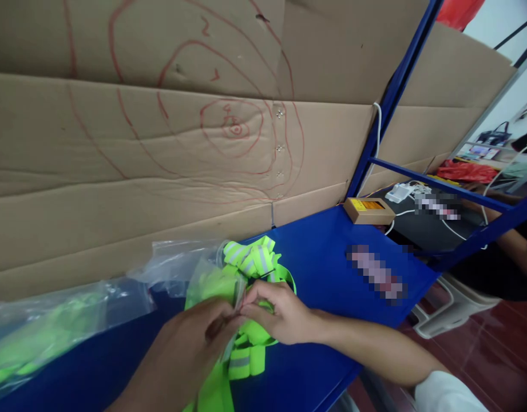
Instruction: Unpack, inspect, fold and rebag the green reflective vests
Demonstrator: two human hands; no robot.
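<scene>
Both hands [241,317] inside table's [314,263] edges

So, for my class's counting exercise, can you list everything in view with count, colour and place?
cardboard panels: several, brown with red rings, behind table
blue table: one, blue, below
bands: uncountable, neon yellow-green with grey stripes, around hands
held clear bag: one, between hands
other clear bags: count unclear, left
box: one, brown and yellow, table's far end
frame: one, blue, right
cables: several, white, right
stool: one, whitish, right
pixelated items: two, unidentifiable, right
other person's arm: right edge
left hand: one, at bag
right hand: one, pinching bag
</scene>
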